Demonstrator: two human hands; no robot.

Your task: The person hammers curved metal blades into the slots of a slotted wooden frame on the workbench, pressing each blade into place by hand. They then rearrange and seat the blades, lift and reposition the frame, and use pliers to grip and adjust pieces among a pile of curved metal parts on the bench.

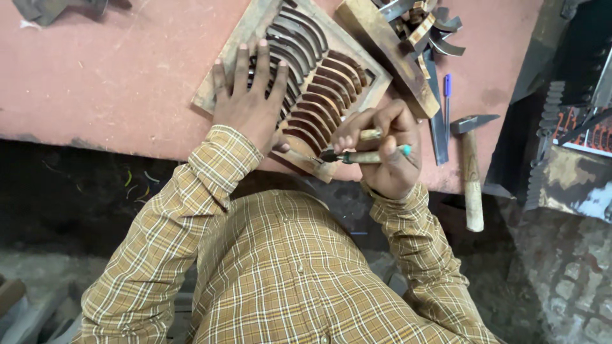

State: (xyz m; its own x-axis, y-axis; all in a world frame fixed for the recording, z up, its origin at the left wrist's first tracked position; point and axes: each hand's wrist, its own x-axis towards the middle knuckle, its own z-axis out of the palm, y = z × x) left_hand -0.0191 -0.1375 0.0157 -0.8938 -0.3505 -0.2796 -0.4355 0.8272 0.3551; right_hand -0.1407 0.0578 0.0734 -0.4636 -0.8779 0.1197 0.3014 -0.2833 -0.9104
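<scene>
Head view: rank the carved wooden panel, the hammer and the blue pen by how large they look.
1. Carved wooden panel, held flat by the left hand.
2. Hammer, at the table edge.
3. Blue pen, partly hidden, so its full length is unsure.

Person wears a long-sleeve button shirt w/ plaid check: tan-mustard base, white and dark brown lines crossing. Cuffs sit snug at both wrists, fabric creased along the arms. Left hand (pixel 247 105) and right hand (pixel 382 150) bare, no gloves, rings etc.

Left hand (pixel 250 102) steadies carved panel (pixel 319 76); right hand (pixel 382 150) grips chisels (pixel 360 156).
</scene>
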